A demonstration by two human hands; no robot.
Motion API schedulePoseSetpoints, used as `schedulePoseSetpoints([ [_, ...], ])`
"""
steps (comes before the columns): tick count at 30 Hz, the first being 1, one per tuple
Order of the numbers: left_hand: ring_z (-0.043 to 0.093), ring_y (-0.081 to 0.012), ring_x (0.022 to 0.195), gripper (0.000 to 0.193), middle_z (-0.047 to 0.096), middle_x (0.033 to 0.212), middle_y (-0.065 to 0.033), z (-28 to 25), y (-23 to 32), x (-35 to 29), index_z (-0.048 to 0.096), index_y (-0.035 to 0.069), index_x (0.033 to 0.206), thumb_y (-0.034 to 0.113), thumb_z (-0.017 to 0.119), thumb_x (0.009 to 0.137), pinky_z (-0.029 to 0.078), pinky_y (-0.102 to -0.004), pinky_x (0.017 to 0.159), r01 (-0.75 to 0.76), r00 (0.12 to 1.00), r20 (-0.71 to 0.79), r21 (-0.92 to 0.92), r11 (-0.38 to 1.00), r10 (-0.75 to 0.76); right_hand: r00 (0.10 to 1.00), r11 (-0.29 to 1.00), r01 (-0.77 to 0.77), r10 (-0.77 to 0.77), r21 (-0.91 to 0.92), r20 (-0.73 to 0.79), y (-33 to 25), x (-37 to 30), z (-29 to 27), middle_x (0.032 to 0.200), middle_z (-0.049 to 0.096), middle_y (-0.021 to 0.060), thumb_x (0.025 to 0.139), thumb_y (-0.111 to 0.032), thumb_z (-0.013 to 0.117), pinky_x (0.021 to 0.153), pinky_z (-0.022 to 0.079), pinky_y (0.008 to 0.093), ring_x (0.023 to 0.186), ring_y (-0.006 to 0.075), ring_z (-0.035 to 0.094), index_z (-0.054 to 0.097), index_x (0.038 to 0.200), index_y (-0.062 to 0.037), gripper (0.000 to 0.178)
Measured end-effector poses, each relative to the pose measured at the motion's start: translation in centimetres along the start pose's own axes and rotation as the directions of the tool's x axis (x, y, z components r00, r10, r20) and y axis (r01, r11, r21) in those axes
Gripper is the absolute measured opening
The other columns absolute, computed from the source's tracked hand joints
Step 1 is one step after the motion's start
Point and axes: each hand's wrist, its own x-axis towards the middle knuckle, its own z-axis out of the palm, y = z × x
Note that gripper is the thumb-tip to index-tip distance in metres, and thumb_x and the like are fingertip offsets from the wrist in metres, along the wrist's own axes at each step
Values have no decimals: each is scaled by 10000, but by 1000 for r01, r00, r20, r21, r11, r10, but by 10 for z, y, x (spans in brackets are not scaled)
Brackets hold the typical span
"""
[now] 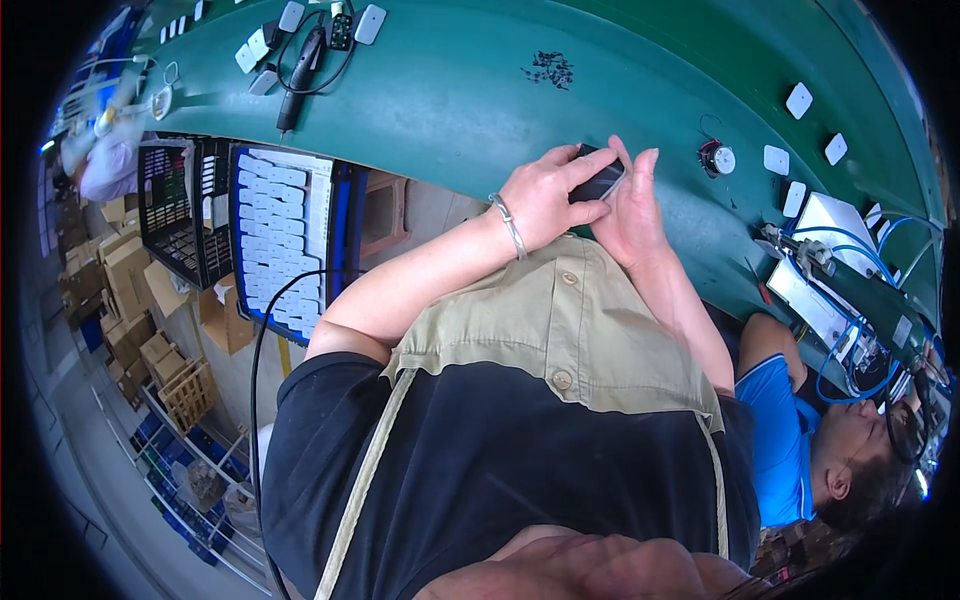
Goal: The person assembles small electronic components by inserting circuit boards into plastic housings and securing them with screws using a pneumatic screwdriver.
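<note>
At the bench's near edge, my left hand pinches a small black box-like piece, its fingers over the top and its thumb at the near side. My right hand stands close against the other side of the piece, fingers stretched out and palm turned toward it. Part of the piece is hidden by my fingers, so its exact kind cannot be made out. A bracelet circles my left wrist. Farther up the bench lies a loose scatter of tiny black screws.
An electric screwdriver lies on the green bench at left, near white rounded plates. A small round wired part sits at right. White pieces fill a blue crate. A co-worker in blue is at right beside a hose-fed fixture.
</note>
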Motion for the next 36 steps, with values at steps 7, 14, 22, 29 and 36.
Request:
schedulePoseSetpoints([
  [7,509,-90,943,489,542,1050,-38,10,-9,12,365,46,1284,49,522,821,421,-264,830,320,946,283,-718,619,-160,959,851,277,-216,-446,182,7,-12,-31,1288,317,104,949,-262,289,979,264,293,1180,182,327,102,1370,-44,510],
  [14,497,-117,985,512,515,1093,-58,21,2,21,325,33,1292,67,545,830,420,-276,847,309,941,336,-796,520,-45,941,747,325,-319,-580,116,5,-20,-46,1260,346,114,951,-253,290,957,290,283,1157,177,349,153,1356,-38,479],
  [22,506,-132,993,483,516,1106,-71,42,-3,21,346,31,1268,96,556,837,427,-283,857,378,920,386,-836,399,-63,971,939,231,-240,-253,-4,-2,-34,-43,1248,373,76,935,-163,346,933,394,401,1142,199,409,240,1323,-91,409],
  [29,541,-109,906,387,559,1029,-51,48,2,28,429,34,1204,68,544,836,455,-252,784,496,865,478,-762,417,-154,900,825,365,-431,-431,-62,16,-31,-58,1127,458,51,924,-187,406,780,435,226,1001,91,447,297,1317,-99,418],
  [36,589,-204,863,318,569,1017,-107,49,-10,27,454,26,1154,63,502,842,493,-305,740,542,836,483,-652,530,-260,734,786,545,-615,-290,-288,50,-54,-67,1052,549,83,915,-235,429,793,451,267,927,142,552,342,1280,-41,422],
])
